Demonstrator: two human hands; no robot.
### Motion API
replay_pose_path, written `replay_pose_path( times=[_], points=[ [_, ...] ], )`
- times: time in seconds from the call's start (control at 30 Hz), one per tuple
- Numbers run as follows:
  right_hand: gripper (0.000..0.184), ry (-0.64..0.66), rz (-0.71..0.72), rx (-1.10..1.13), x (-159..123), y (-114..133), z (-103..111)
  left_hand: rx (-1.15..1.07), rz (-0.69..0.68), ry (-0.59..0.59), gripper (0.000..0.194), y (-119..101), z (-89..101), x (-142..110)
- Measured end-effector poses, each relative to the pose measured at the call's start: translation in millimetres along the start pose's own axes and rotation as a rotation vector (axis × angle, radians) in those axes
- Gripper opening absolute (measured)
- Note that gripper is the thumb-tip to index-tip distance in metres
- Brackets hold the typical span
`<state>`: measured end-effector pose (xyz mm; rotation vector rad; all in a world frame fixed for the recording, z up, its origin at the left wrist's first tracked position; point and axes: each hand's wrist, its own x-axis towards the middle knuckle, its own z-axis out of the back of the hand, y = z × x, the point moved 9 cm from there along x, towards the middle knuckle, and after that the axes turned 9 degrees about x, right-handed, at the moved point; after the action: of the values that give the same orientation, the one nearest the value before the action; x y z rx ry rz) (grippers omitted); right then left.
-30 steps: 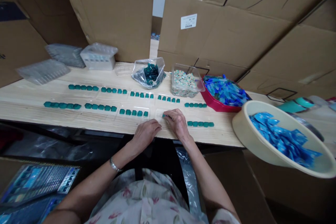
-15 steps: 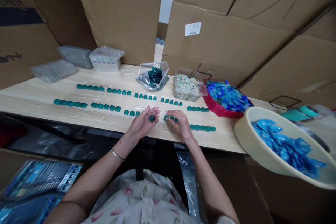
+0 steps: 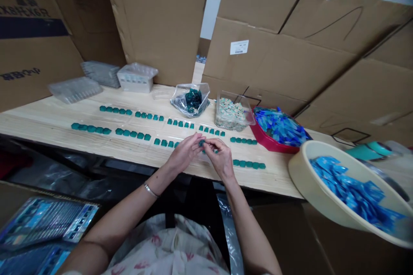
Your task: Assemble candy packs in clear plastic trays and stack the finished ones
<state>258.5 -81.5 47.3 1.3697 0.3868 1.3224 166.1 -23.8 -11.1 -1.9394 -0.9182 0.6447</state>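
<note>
My left hand [image 3: 185,153], palm up with curled fingers, holds a small dark green faceted piece [image 3: 201,142] at its fingertips. Thumb and forefinger of my right hand [image 3: 220,157] meet the left fingertips and pinch at this same piece. Both hands are over the front row of the table, hiding part of it. Clear plastic trays lie flat there in two rows, with green pieces in lines: a front-row group [image 3: 133,134] left of my hands, another group [image 3: 249,164] to their right, and a back-row group [image 3: 212,131] behind them.
Behind the rows stand an open clear bag [image 3: 206,105] of green pieces and a clear tub [image 3: 221,122] of pale chips. To the right are a red tray [image 3: 267,142] of blue pieces and a cream basin [image 3: 301,172] of blue packets. Cardboard boxes [image 3: 254,64] wall the back.
My right hand has moved from the tray pieces up and left to my left hand, and now pinches at the green piece there. The view has tilted slightly.
</note>
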Motion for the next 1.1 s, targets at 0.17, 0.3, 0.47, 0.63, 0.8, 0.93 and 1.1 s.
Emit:
replay_pose_path(
  times=[0.17, 0.3, 0.47, 0.63, 0.8, 0.93, 1.1],
  points=[
    [0.015, -0.025, -0.023, 0.064, 1.1, -2.8, 8.6, 0.415, -0.167, -0.05, 0.033, -5.1, 9.3, 1.1],
    [0.015, -0.058, -0.106, 0.091, 1.1, -16.5, 14.1, 0.567, -0.227, -0.067, 0.028, -12.8, 8.6, 2.7],
    [0.023, -0.043, -0.172, 0.203, 0.9, -23.6, 14.0, 0.669, -0.255, -0.129, 0.022, -21.5, 7.5, 2.5],
    [0.024, -0.046, -0.2, 0.259, 0.7, -27.8, 14.0, 0.59, -0.255, -0.095, 0.017, -21.6, -0.1, 6.9],
    [0.025, -0.093, -0.31, 0.46, 0.1, -43.2, 17.8, 0.503, -0.198, 0.018, 0.022, -17.9, -10.2, 13.4],
    [0.025, -0.169, -0.321, 0.606, -0.7, -45.6, 28.6, 0.407, -0.228, 0.057, 0.026, -23.8, -15.4, 12.2],
    [0.026, -0.171, -0.326, 0.662, -3.5, -44.8, 36.6, 0.515, -0.309, 0.057, 0.024, -30.4, -26.3, 8.2]
  ],
)
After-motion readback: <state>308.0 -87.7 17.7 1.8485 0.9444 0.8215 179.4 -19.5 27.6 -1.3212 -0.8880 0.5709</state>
